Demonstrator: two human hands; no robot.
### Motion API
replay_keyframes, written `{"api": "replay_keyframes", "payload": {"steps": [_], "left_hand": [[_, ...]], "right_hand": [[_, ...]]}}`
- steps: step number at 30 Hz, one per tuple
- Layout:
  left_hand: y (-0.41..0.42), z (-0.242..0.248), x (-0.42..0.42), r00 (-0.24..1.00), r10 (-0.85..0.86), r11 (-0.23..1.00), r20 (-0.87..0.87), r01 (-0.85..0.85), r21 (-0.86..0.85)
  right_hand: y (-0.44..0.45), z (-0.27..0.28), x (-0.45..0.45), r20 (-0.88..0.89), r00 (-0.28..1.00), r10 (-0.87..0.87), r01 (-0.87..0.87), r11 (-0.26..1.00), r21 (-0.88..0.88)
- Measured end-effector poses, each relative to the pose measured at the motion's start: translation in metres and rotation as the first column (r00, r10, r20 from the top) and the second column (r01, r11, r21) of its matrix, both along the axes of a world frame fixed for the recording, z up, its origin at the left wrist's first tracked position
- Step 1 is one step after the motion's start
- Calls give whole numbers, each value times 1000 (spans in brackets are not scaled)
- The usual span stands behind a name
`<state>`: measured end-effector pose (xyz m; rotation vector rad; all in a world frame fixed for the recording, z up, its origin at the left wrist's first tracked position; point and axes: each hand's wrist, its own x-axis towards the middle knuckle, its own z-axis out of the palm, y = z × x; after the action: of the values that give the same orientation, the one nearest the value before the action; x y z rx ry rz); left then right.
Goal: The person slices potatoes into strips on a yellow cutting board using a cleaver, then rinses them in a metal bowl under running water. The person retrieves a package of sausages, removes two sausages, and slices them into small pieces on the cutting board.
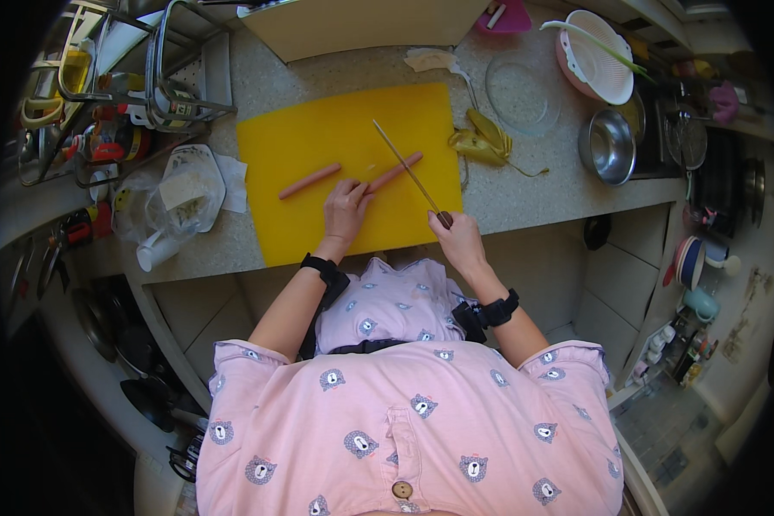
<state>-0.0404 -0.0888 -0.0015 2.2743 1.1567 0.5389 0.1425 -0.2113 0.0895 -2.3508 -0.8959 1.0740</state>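
Note:
A yellow cutting board [297, 142] lies on the speckled countertop in front of me. My left hand [344, 209] rests on it, fingers holding down the near end of a pink sausage [393, 173]. My right hand [459, 237] grips the dark handle of a knife [396, 151]. Its thin blade, seen nearly edge-on, points away and to the left, crossing over the sausage; whether it touches is hard to tell. Left of my left hand lies a second sausage [309, 181], apart from the first. A small pale bit [370, 167] sits between the two sausages.
Crumpled yellow-green wrapping or peel [480, 143] lies at the board's right edge. Beyond are a clear glass plate [522, 93], a steel bowl [607, 148] and a colander [596, 58] with a scallion across it. Plastic bags [161, 200] and a metal rack [161, 97] with bottles stand left.

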Motion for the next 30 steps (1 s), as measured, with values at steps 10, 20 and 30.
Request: {"api": "replay_keyframes", "payload": {"steps": [10, 20, 30], "left_hand": [[1, -3, 0, 1000, -11, 1000, -16, 11, 2], [1, -4, -1, 1000, 21, 1000, -1, -21, -18], [-1, -8, 0, 999, 49, 998, 13, -49, -29]], "right_hand": [[-3, -20, 0, 0, 1000, -3, 2, 998, 65], [1, -42, -7, 14, 1000, -23, 22, 1000, 14], [-10, -7, -17, -47, 996, 71, -73, 997, -33]]}}
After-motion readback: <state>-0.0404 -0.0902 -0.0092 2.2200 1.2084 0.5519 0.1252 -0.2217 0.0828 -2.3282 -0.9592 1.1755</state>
